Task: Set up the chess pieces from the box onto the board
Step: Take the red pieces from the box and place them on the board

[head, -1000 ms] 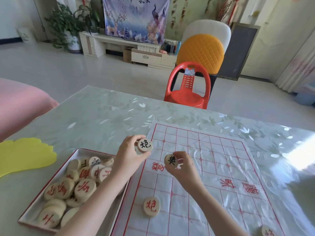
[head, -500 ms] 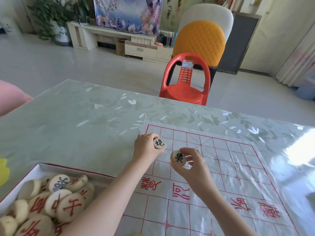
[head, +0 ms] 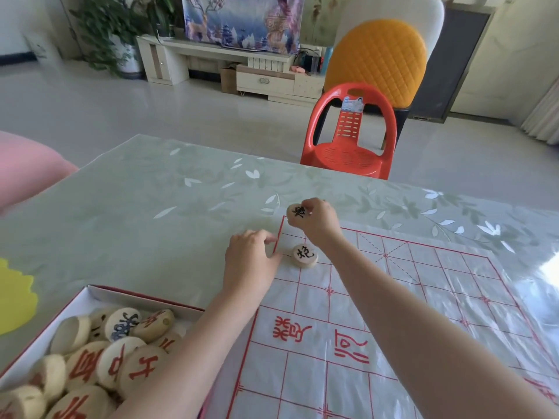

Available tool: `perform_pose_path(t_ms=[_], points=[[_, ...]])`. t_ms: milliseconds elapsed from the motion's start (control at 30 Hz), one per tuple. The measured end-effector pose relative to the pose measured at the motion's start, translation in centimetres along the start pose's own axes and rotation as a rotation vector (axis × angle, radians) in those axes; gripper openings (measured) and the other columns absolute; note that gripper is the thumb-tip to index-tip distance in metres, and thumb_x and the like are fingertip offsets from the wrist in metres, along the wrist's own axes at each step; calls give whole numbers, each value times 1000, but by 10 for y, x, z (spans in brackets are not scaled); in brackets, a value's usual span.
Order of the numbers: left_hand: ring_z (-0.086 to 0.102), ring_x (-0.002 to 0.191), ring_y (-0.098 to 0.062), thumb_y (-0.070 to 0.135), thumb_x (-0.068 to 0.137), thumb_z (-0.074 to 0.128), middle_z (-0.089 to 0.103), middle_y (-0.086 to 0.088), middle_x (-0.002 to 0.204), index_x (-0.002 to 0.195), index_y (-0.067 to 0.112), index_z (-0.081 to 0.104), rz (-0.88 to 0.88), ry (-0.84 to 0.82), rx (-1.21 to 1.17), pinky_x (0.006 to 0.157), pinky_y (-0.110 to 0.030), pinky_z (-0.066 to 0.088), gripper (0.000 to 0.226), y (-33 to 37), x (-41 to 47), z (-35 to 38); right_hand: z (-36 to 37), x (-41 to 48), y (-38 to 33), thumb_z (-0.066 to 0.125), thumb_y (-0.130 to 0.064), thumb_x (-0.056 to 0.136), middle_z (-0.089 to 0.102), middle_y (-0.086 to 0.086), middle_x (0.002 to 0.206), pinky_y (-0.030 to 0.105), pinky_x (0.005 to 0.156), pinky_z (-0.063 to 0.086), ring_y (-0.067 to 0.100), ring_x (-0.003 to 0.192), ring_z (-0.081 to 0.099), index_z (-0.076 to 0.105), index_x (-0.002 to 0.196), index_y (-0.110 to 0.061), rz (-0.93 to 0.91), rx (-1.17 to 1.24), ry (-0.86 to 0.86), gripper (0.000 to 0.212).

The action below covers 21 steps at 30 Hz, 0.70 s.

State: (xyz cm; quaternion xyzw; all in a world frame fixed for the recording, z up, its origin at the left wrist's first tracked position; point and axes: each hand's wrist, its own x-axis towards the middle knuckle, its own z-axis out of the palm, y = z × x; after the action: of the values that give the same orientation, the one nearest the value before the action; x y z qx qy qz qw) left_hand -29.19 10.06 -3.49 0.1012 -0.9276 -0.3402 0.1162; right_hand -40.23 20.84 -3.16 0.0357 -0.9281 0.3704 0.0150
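A white plastic board sheet [head: 402,313] with a red grid lies on the table. A round wooden piece with a black character [head: 305,255] lies flat near the board's far left corner. My left hand [head: 251,261] rests just left of it with relaxed fingers and holds nothing. My right hand [head: 316,220] pinches a second black-lettered piece [head: 297,212] over the far left corner of the board. The box [head: 99,293] at the lower left holds several wooden pieces [head: 118,355] with red and black characters.
The table [head: 136,207] has a pale green leaf-patterned cover. A yellow flat thing [head: 13,297] lies at the left edge. A red plastic chair [head: 351,137] stands beyond the far edge, a yellow-backed chair [head: 378,55] behind it. Pink fabric [head: 27,167] is at the left.
My left hand set its black-lettered piece down on the board and let go. My right hand carried its piece farther, to the board's far left corner.
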Motion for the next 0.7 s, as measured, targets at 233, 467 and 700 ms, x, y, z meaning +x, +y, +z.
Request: perform_pose_path(t_ms=[233, 467, 700], points=[[49, 112, -19, 24, 84, 59, 60, 1, 114, 111, 22, 62, -19, -23, -4, 96, -34, 41, 27, -15, -9, -13, 30, 25, 1, 57, -28, 85, 55, 7, 127, 34, 92, 29, 29, 119, 36, 49, 127, -14, -19, -219, -3, 46], [50, 110, -19, 23, 84, 59, 61, 3, 112, 110, 23, 63, -26, -41, -28, 95, -35, 42, 26, -19, -17, -22, 16, -2, 2, 66, -34, 81, 45, 5, 135, 33, 103, 24, 27, 125, 32, 44, 133, -16, -55, -104, 28, 60], [55, 104, -19, 21, 81, 63, 65, 4, 109, 105, 22, 65, -51, -45, -85, 94, -35, 44, 24, -15, -42, -58, -19, -95, -7, 63, -22, 84, 52, -1, 127, 29, 101, 27, 20, 122, 35, 58, 119, -21, -121, 20, -29, 36]])
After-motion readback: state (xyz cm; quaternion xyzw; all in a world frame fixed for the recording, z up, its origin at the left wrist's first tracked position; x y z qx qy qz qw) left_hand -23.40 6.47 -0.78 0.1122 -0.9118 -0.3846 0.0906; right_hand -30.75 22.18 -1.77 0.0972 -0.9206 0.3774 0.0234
